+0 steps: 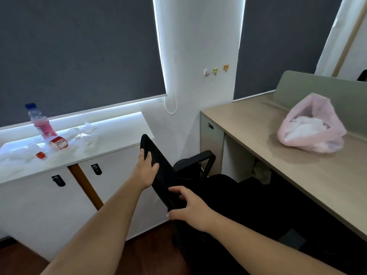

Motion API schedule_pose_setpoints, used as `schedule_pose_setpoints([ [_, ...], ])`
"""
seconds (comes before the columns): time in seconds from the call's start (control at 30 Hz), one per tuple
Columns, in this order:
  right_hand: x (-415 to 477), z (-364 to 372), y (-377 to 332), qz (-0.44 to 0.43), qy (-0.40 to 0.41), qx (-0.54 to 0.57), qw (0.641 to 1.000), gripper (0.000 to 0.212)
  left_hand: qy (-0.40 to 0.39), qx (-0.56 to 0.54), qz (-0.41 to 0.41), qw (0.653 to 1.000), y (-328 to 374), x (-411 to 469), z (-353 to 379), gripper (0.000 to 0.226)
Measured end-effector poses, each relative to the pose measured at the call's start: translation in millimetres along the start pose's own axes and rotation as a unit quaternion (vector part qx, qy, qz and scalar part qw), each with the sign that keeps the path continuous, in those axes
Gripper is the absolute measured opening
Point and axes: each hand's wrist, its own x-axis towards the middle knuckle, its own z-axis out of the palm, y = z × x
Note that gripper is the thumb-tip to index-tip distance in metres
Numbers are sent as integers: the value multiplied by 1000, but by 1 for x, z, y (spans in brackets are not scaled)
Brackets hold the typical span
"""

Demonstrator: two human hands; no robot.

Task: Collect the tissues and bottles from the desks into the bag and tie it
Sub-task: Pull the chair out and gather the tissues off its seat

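Note:
A pink plastic bag (311, 126) stands open on the wooden desk (297, 175) at the right, with white tissues inside. On the white cabinet top (111, 143) at the left stand a clear bottle with pink drink and blue cap (39, 122), a lying bottle with a red label (58, 142), a red cap (41, 155) and crumpled white tissues (85, 133). My left hand (146, 171) grips the top edge of a black office chair's backrest (158, 165). My right hand (188, 209) grips the same backrest lower down.
The black chair's seat (248, 205) and armrest (198, 157) fill the gap between cabinet and desk. A grey-green divider (317, 86) backs the desk. Cabinet doors with black locks (96, 168) face me. Dark wood floor lies below.

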Motion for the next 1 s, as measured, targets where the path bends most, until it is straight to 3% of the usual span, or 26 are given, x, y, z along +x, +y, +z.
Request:
schedule_pose_setpoints([
  [0.27,-11,-72,21,30,-3,-33,999,72,-12,130,39,991,72,18,35,61],
  [0.53,-40,-165,51,62,48,-46,996,60,-56,104,54,992,153,34,83,61],
  [0.6,-50,-184,54,74,94,-121,985,50,-65,88,57,992,170,40,93,61],
  [0.73,-65,-207,57,105,165,-334,922,45,-63,82,61,993,203,59,115,62],
  [1.0,-62,-272,85,73,222,-364,902,40,-64,93,73,991,267,90,153,62],
])
